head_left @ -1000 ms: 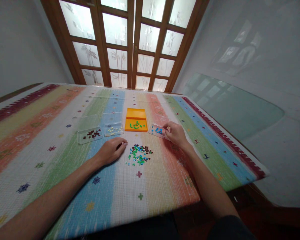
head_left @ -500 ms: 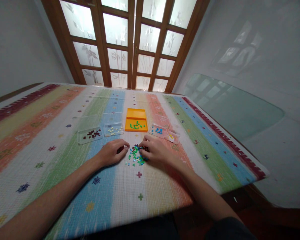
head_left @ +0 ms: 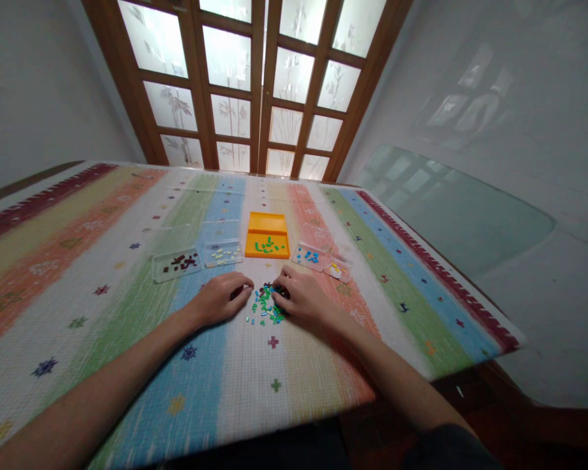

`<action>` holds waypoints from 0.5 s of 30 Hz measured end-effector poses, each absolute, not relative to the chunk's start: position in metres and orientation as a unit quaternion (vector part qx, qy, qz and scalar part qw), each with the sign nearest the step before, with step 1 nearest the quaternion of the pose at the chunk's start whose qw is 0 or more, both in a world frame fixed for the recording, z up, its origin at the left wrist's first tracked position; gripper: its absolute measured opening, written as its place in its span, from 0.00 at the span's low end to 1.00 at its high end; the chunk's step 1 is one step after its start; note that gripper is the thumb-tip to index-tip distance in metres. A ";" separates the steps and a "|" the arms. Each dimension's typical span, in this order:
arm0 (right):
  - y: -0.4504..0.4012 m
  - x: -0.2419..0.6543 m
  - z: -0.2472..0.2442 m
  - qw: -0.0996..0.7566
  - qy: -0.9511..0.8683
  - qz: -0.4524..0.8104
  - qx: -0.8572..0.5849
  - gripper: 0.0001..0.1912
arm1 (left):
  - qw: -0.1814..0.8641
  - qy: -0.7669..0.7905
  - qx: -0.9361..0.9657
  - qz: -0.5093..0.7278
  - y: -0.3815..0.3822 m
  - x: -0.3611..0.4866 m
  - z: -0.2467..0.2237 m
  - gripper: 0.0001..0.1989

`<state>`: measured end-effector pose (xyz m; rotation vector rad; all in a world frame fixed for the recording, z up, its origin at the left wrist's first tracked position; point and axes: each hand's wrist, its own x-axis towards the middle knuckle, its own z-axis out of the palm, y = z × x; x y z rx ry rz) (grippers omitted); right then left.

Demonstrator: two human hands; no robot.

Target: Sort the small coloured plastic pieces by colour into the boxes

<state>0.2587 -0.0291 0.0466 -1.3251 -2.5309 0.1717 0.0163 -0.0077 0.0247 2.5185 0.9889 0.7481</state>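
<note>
A loose pile of tiny green, blue and dark red building bricks lies on the striped cloth between my hands. My left hand rests at the pile's left edge, thumb and forefinger tips close together. Anything between them is too small to make out. Over the right side of the pile is my right hand, its fingers curled down among the bricks and covering some of them. Whatever those fingertips pinch is hidden. Just beyond the pile, an opened orange case holds several green bricks.
Clear boxes stand beside the case: one with dark red bricks, one with pale bricks, one with blue bricks, and a small box with yellow and white bricks. The striped tablecloth covers the table. Glazed wooden doors stand behind.
My right hand's fingers have shifted slightly over the pile's right side. My left hand and the boxes look unmoved.
</note>
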 end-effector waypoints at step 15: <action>-0.029 0.253 0.049 0.088 -0.890 0.034 -0.446 0.11 | 0.174 0.355 0.879 0.267 -0.008 0.016 0.026 0.14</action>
